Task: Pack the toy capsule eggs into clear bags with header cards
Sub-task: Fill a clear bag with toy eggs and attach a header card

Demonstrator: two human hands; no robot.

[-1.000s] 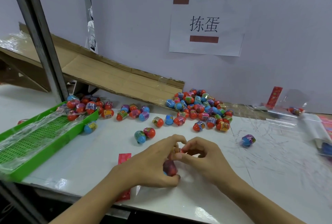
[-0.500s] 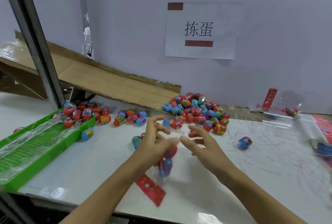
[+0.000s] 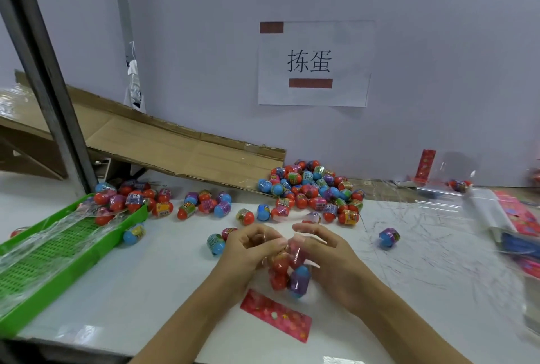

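Two hands meet over the counter [image 3: 146,290] at 6 o'clock of the view. The left hand [image 3: 248,252] and the right hand [image 3: 330,258] each pinch the top of a clear bag [image 3: 287,268], fingers curled and clamped on the film from either side. Judgement: the mouth is held up and spread so the eggs inside [image 3: 292,273] settle to the bottom; several are in, red and blue-purple, exact count unclear through the film.

A red header card [image 3: 276,314] lies flat at 6 o'clock, just below the bag; whether it is joined to the bag cannot be told. Its print is too small to read.

The big pile of loose eggs [image 3: 315,191] sits at 12 o'clock from the hands, at the foot of a sloped cardboard chute [image 3: 181,150]; likely the chute feeds eggs down within reach. More loose eggs run toward 10 o'clock, some resting in the corner of a green tray [image 3: 43,261] lined with plastic film. One blue and purple egg [image 3: 388,237] lies alone at 3 o'clock.

Spare bags and red cards [image 3: 496,211] are stacked at 2 o'clock, blurred.

Writing: a paper sign [image 3: 314,64] on the wall reads 拣蛋, with brown bars above and below. Egg labels are not legible.
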